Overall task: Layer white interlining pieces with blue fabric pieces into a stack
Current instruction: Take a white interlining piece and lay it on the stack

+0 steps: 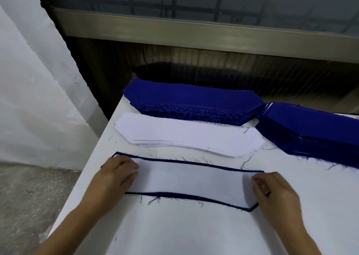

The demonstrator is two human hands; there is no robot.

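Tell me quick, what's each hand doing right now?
Left hand: rests on the left end of the white piece; blurred, so its grip cannot be told.
Right hand: fingers curled, pinching the white piece's right end.
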